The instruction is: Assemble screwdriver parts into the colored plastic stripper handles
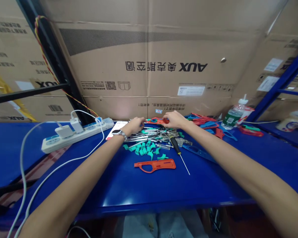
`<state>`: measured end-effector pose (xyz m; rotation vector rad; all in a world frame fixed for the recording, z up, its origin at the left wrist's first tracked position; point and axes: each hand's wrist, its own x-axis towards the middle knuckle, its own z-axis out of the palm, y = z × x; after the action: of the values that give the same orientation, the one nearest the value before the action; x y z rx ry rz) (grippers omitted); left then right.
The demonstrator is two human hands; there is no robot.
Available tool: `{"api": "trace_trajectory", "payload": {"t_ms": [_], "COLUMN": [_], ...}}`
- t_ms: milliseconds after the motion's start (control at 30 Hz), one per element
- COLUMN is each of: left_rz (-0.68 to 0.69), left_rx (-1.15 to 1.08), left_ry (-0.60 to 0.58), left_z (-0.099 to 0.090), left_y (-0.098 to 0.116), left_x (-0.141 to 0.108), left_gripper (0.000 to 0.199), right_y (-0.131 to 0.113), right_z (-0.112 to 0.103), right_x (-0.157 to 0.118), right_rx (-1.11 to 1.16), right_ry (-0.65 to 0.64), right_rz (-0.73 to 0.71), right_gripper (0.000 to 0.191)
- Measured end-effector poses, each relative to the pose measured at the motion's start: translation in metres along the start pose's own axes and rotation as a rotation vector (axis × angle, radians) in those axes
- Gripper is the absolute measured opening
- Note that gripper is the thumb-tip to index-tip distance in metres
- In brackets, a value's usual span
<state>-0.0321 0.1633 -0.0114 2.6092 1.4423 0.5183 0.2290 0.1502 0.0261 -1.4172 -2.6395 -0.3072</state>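
At the back of the blue table, my right hand [173, 119] grips one end of a red lighter casing [157, 121]. My left hand [136, 125], with a watch on its wrist, is closed at the casing's other end; what its fingertips pinch is too small to make out. Below both hands lies a heap of metal tubes and clear parts [149, 135]. Small green triggers [144, 148] are scattered in front of it. Nearer to me lie an orange-red lighter casing half [161, 165] and a black-and-yellow screwdriver [175, 146].
A white power strip [72, 137] with chargers and cables stands left, near a phone [118, 127]. Red and blue casings [208, 124] pile up at right, beside a water bottle [234, 114]. A large cardboard box [149, 43] walls off the back, between shelf posts.
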Motion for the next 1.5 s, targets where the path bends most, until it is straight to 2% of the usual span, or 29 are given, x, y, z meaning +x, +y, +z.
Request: {"api": "trace_trajectory", "payload": {"t_ms": [167, 300, 433, 567, 733, 933, 1000, 1100, 1267, 1333, 1400, 1500], "left_rz": [0.018, 0.016, 0.056, 0.111, 0.203, 0.253, 0.266, 0.296, 0.347, 0.351, 0.352, 0.372], "left_rx": [0.048, 0.096, 0.146, 0.187, 0.22, 0.009, -0.057, -0.108, -0.136, -0.159, -0.18, -0.208], "left_ry": [-0.182, -0.22, -0.124, 0.018, 0.236, 0.44, 0.462, 0.427, 0.392, 0.385, 0.385, 0.431], "left_z": [-0.006, -0.007, -0.014, -0.03, -0.047, -0.051, -0.05, -0.046, -0.042, -0.043, -0.044, -0.046], "left_y": [-0.003, 0.002, 0.012, 0.024, 0.042, 0.049, 0.048, 0.047, 0.054, 0.059, 0.064, 0.075], "left_x": [0.027, 0.033, 0.024, 0.003, -0.026, -0.034, -0.034, -0.039, -0.061, -0.071, -0.079, -0.087], "left_gripper": [0.023, 0.022, 0.022, 0.021, 0.018, 0.014, 0.013, 0.012, 0.011, 0.01, 0.01, 0.009], "right_y": [0.019, 0.03, 0.027, 0.019, 0.009, -0.004, -0.007, -0.01, -0.014, -0.018, -0.025, -0.044], "right_z": [0.009, 0.019, 0.025, 0.023, 0.02, 0.019, 0.02, 0.023, 0.025, 0.021, 0.013, 0.001], "right_x": [-0.006, -0.014, -0.022, -0.022, -0.016, -0.007, -0.006, -0.007, -0.019, -0.031, -0.046, -0.07], "right_rx": [0.064, 0.252, 0.298, 0.304, 0.3, 0.32, 0.33, 0.344, 0.411, 0.548, 0.75, 1.023], "right_ry": [0.052, 0.153, 0.21, 0.251, 0.167, 0.108, 0.092, 0.081, 0.113, 0.182, 0.244, 0.165], "right_rz": [0.093, 0.205, 0.207, 0.265, 0.252, 0.227, 0.209, 0.177, 0.147, 0.15, 0.145, 0.024], "right_gripper": [0.028, 0.028, 0.027, 0.03, 0.034, 0.033, 0.034, 0.032, 0.029, 0.032, 0.043, 0.052]}}
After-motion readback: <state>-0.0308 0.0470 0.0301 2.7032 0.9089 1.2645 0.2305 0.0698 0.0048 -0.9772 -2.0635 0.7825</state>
